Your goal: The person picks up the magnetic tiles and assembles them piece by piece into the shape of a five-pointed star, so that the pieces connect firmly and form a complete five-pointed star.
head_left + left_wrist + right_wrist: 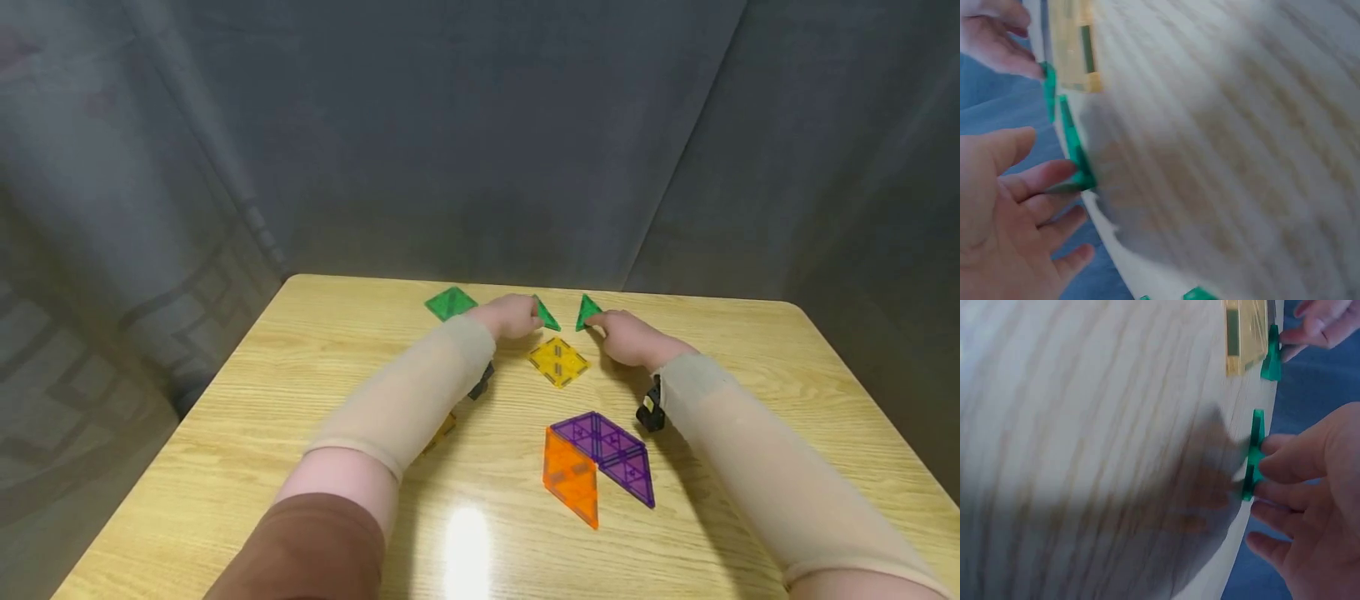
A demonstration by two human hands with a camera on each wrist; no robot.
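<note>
Two translucent green triangle tiles lie apart near the table's far edge. On the left one (550,317), my left hand (514,316) rests its fingertips; in the left wrist view the thumb stands away from the tile (1074,145). The fingers of my right hand (632,337) touch the right green triangle (587,309). In the right wrist view that tile (1255,440) lies flat, with the thumb and fingers loosely at its side. Just nearer than both triangles is a yellow diamond of tiles (558,362).
A green diamond of tiles (451,303) lies left of my left hand. Purple tiles (603,440) and orange tiles (567,477) adjoin in the near middle of the table (780,375). My left forearm partly hides a yellow-orange tile (446,428). Grey curtains (487,150) hang behind.
</note>
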